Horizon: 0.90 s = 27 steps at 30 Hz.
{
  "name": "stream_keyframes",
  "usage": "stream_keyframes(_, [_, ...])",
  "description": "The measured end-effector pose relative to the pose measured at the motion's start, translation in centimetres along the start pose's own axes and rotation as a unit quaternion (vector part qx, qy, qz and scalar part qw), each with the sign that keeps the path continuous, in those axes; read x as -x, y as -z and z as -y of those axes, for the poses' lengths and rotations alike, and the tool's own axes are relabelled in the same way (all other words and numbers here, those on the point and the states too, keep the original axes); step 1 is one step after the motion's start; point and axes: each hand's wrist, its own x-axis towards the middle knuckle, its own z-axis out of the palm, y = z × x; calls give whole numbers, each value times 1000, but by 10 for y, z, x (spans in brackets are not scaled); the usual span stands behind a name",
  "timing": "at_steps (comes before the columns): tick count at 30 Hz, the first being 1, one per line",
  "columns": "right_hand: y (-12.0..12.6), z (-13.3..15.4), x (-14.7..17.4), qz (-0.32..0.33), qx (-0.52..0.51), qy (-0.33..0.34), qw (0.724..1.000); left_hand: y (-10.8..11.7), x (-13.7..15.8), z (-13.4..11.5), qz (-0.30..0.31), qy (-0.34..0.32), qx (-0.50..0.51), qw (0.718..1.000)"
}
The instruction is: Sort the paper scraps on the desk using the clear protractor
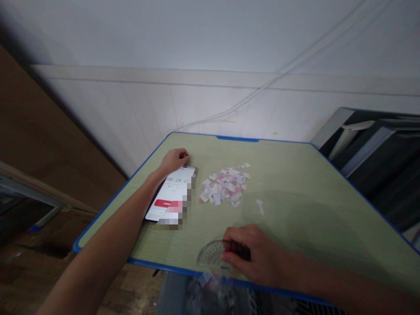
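My right hand [252, 253] grips a clear semicircular protractor [211, 255] at the near edge of the table. Just beyond that edge, blurred paper scraps [210, 280] hang over or fall past the rim. A loose heap of small white and pink paper scraps [225, 186] lies mid-table, and one separate scrap [260, 206] rests to its right. My left hand [175, 159] is closed with curled fingers near the top of a phone [170, 192]; what it holds, if anything, is hidden. The phone lies face up showing a running time, partly pixelated.
The pale green table [295, 183] has a blue rim and stands against a white wall [213, 100] with a cable [236, 106]. Dark folded items [387, 153] lean at the right. A brown panel [42, 118] stands left. Below the near edge is a dark container [197, 297], partly seen.
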Motion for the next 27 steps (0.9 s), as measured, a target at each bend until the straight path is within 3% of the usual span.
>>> stream_keyframes(7, [-5, -5, 9, 30, -44, 82, 995, -1, -1, 2, 3, -6, 5, 1000])
stream_keyframes(14, [1, -13, 2, -37, -138, 31, 989, 1, -1, 1, 7, 3, -4, 1000])
stream_keyframes(18, [2, -14, 0, -36, -70, 32, 996, 0, -1, 3, 1, 0, 0, 1000])
stream_keyframes(24, [-2, -8, 7, 70, 3, 125, 990, 0, -1, 4, -6, -12, 2, 1000])
stream_keyframes(27, [7, -12, 8, 40, 13, 135, 990, 0, -1, 2, -4, -11, 5, 1000])
